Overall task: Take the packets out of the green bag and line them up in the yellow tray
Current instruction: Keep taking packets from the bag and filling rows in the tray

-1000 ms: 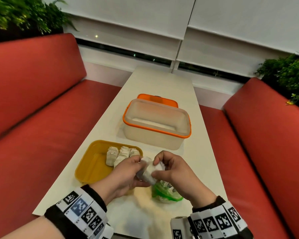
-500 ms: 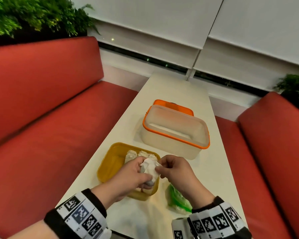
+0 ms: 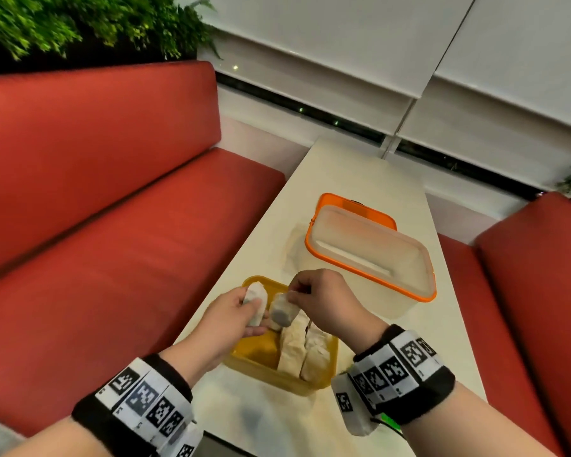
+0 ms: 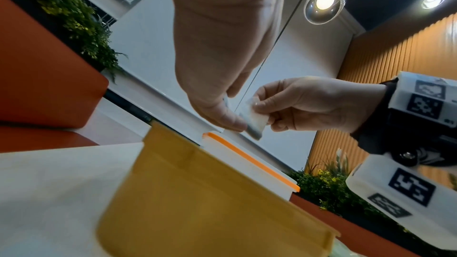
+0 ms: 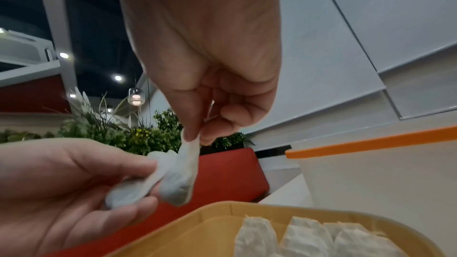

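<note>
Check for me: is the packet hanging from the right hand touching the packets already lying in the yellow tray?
Apart. The right wrist view shows the packet pinched at its top by the right hand, hanging above the yellow tray, with open space down to the packets lying in it.

a restaurant or café booth: red upholstered benches (image 3: pixel 119 232) flank a long narrow white table (image 3: pixel 350 179), leafy planters (image 3: pixel 89 24) sit behind the backrests, roller blinds (image 3: pixel 343 44) cover the window, and glass pendant lamps (image 4: pixel 323 1) and recessed spotlights (image 4: pixel 434 0) hang from a dark ceiling.
</note>
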Tool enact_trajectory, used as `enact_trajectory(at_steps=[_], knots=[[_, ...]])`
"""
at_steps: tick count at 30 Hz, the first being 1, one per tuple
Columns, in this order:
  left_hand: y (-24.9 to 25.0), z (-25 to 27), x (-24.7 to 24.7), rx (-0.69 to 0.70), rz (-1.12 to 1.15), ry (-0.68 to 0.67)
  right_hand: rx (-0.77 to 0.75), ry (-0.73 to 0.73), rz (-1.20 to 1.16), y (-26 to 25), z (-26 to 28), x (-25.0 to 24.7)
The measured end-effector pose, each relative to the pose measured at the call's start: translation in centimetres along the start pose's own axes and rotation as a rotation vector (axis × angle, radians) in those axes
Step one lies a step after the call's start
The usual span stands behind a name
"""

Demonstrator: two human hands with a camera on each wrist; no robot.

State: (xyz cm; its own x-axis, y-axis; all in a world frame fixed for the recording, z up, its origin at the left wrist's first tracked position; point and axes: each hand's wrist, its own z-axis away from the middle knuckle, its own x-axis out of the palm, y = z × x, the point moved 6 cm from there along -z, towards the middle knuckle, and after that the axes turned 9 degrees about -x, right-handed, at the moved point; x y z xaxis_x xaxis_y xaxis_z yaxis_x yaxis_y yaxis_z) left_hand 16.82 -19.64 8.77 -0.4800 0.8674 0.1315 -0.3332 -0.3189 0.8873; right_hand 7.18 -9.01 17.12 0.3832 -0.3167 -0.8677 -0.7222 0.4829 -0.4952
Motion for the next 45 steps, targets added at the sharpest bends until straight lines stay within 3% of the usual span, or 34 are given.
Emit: enact_trajectory(at_steps=[6, 15, 26, 29, 35, 45], knots=[[-0.8, -0.4, -1.5, -0.021, 0.008, 0.012, 0.026, -0.180, 0.130, 1.5, -2.2, 3.7], [-1.7, -0.8, -1.6, -0.065, -0.026, -0.023, 0.145, -0.335, 0.227, 3.5, -3.7, 7.3], [-2.3, -0.8, -1.3, -0.085, -0.021, -0.049, 0.179, -0.304, 0.379, 2.8, -3.6, 6.5], [-2.3, -0.8, -1.1, -0.077, -0.025, -0.059, 0.167, -0.255, 0.285, 1.7, -3.6, 5.1], [-1.9, -0.6, -0.2, -0.053, -0.051, -0.087, 0.106, -0.277, -0.129, -0.7, -3.2, 3.8], [-2.1, -0.7, -0.1, -0.028, -0.127, -0.077, 0.022, -0.158, -0.038, -0.4, -2.6, 2.7]])
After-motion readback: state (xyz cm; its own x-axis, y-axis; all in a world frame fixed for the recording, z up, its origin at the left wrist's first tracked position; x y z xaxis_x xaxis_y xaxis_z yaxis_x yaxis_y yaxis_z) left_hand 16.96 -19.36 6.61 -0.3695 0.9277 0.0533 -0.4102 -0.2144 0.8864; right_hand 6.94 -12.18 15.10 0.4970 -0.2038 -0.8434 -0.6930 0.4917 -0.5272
